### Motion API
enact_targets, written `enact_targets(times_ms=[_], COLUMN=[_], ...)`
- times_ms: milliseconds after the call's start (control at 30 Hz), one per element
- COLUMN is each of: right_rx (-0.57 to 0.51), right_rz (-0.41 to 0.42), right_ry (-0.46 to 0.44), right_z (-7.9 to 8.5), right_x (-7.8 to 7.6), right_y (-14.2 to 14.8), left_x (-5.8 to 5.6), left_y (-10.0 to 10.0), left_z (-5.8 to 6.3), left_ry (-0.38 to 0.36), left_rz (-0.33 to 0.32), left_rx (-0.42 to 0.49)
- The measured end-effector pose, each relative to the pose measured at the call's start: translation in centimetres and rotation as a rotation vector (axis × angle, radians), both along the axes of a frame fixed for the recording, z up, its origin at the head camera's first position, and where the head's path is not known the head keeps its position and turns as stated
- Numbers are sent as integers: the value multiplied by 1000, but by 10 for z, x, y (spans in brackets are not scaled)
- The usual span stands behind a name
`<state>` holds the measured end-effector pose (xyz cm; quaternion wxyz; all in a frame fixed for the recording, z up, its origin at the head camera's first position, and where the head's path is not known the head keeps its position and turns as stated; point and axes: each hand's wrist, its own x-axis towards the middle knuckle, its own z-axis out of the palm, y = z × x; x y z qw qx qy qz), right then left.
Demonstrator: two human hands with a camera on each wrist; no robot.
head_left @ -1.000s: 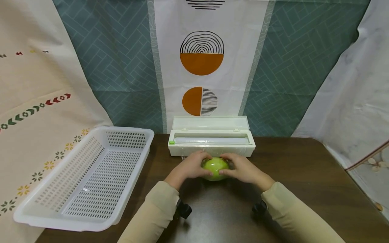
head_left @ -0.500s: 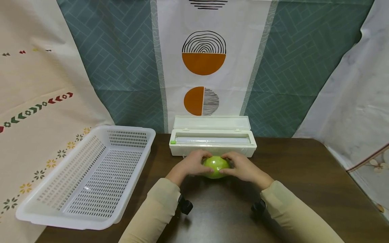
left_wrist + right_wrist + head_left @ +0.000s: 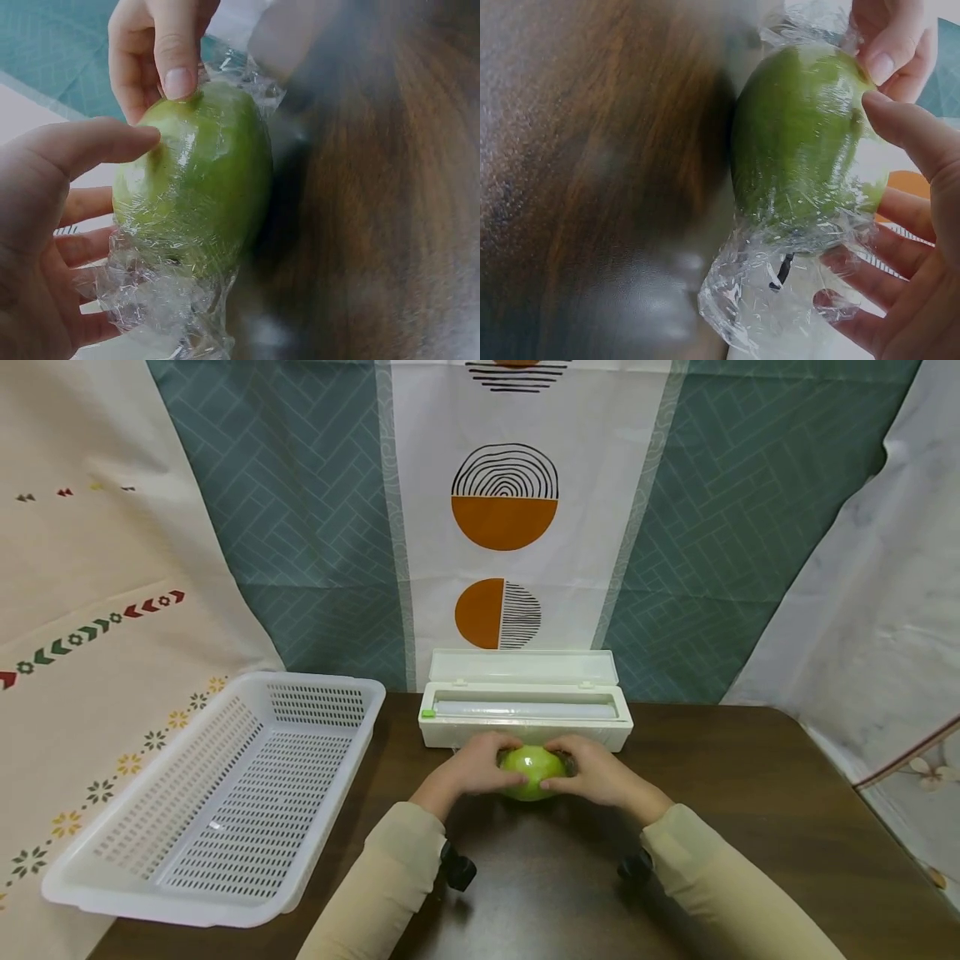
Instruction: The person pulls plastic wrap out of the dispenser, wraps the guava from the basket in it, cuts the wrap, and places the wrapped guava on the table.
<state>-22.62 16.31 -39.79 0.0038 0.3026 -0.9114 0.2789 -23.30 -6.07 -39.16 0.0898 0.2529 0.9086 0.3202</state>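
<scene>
A green oval fruit [image 3: 533,773], wrapped in clear cling film, sits between both hands just in front of a white wrap box. My left hand [image 3: 480,764] grips its left side, and my right hand [image 3: 598,777] grips the right; both thumbs meet the near side. In the left wrist view, crumpled cling film [image 3: 161,300] bunches at the fruit's left end, against my left fingers. A dark stem [image 3: 783,271] shows through the film at the other end in the right wrist view, where my right fingers touch the loose wrap.
The white wrap box [image 3: 525,731] stands at the table's back with its lid up and a roll of film [image 3: 525,709] inside. To the left lies a white perforated plastic basket [image 3: 300,860]. Patterned cloths [image 3: 315,527] hang behind the brown table [image 3: 750,827].
Both hands keep hold of the fruit, which has shifted slightly toward the box. The head view has moved a little; the box and basket stay put.
</scene>
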Motion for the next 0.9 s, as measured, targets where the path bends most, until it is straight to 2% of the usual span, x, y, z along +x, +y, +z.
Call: enact_targets(times_ms=[167,300,400,633,767,900], right_rx=[-26,-55,-54,-35,-24,-7], right_rz=[0,-1,-14,-23,-3,16], right_ry=[-21,-13,-9,-19,-22,-5], right_z=[1,3,6,15,19,24], right_x=[2,3,2,-1,-4,-7], right_y=[0,-3,-7,-24,-34,-46], left_x=[2,6,8,11,6,1], left_y=[-6,-14,-23,-45,-57,-70], left_z=[-9,-12,-15,-22,-24,-27], left_ry=[36,48,78,198,282,326], left_rz=[13,67,147,402,519,606], left_rx=[62,127,173,304,356,406])
